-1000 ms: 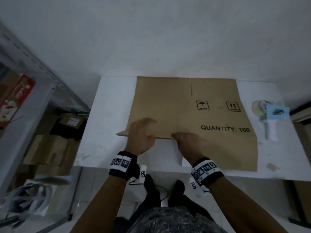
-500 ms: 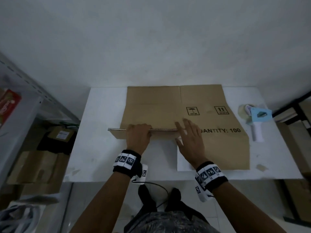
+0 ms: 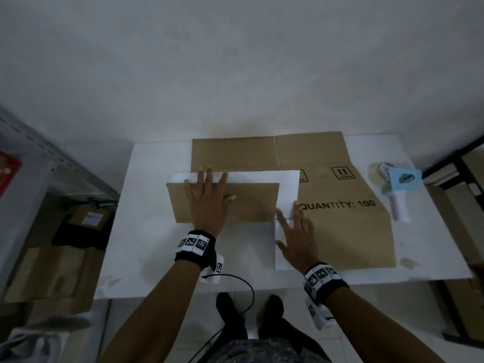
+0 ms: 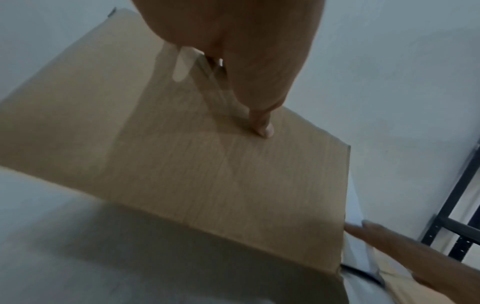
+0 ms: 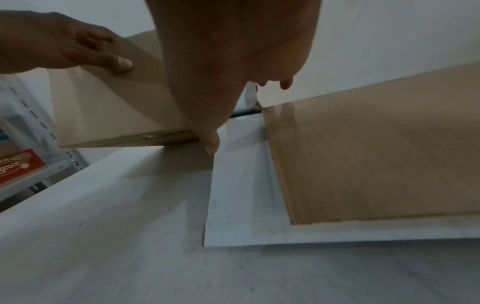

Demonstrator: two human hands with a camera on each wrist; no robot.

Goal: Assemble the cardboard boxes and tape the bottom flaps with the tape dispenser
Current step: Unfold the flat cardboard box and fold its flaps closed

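Note:
A flattened brown cardboard box (image 3: 340, 226) printed "QUANTITY: 100" lies on the white table (image 3: 146, 231). Its near-left flap (image 3: 248, 205) is folded over away from me, brown side up, with a white face showing along its far and right edges. My left hand (image 3: 207, 197) presses flat on this flap with the fingers spread; the left wrist view shows the thumb (image 4: 259, 123) on the flap (image 4: 207, 174). My right hand (image 3: 296, 239) rests flat beside the fold, on a white strip (image 5: 239, 195) and the brown panel (image 5: 376, 154). The blue tape dispenser (image 3: 398, 187) lies untouched at the table's right.
A grey metal shelf (image 3: 31, 158) stands to the left, with cardboard boxes (image 3: 52, 271) on the floor under it. A black rack (image 3: 455, 163) is at the right. A black cable (image 3: 243, 284) hangs from my left wrist. A white wall is close behind the table.
My left hand has lifted the near-left flap, swung it over away from me and now presses it down flat. My right hand has opened and stays flat beside the fold.

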